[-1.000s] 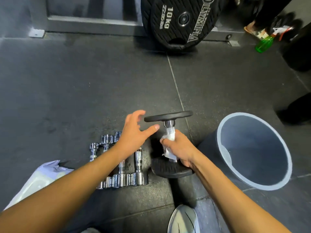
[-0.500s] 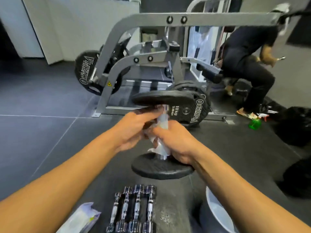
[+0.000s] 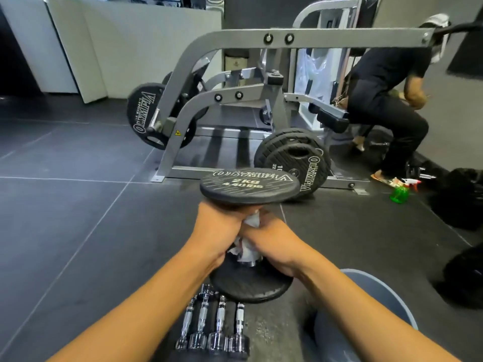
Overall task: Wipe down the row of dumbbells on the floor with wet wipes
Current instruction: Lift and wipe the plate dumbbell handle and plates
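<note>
Your left hand [image 3: 218, 232] has now joined your right hand [image 3: 271, 244], both clenched around the wet wipe [image 3: 248, 246] on the handle of the black dumbbell [image 3: 249, 184], raised above the chrome dumbbells [image 3: 213, 327] on the floor [image 3: 78, 218], so scrubbing can start.

A single head-worn wide-angle view looks forward and slightly down over both forearms. The landmark, a black disc-ended dumbbell marked 2 kg [image 3: 249, 184], sits close to the lens at frame centre. Beyond it stands the grey steel plate-loaded machine [image 3: 235, 100]; just below it, nearer the camera, lies a row of small chrome dumbbells [image 3: 213, 327]
</note>
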The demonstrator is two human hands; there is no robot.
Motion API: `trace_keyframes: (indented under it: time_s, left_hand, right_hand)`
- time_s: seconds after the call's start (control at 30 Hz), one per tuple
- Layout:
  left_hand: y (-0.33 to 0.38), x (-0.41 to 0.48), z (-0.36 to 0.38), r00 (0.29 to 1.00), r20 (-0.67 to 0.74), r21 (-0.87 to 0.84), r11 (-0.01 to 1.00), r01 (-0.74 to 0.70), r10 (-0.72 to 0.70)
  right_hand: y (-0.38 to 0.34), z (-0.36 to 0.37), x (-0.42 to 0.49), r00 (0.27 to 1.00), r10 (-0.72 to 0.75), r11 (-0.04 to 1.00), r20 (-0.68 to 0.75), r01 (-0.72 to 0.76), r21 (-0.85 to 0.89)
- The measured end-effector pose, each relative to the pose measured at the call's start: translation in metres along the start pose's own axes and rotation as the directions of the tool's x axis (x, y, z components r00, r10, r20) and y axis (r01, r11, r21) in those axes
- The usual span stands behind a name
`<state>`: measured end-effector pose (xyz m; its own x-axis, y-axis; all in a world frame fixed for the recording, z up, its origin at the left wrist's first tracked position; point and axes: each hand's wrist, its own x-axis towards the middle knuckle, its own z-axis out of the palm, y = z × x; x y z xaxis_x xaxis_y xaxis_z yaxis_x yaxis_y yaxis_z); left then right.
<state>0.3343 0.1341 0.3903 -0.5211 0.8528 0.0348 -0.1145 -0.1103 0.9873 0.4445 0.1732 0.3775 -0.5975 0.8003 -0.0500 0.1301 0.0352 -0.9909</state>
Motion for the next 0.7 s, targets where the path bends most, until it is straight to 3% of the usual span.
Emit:
trace_keyframes:
  time_s: [0.3,0.7]
  left_hand:
    - [-0.015,0.009,-0.030,0.993,-0.118,0.071,0.997,-0.009,0.017]
    - [-0.014,0.022,-0.043,0.977,-0.193,0.150,0.987,-0.065,0.093]
  right_hand:
    - [0.031,0.029,0.018,0.993,0.069,0.987,0.096,-0.055,-0.148]
    - [0.032,0.058,0.038,0.992,0.063,0.996,0.108,-0.055,-0.077]
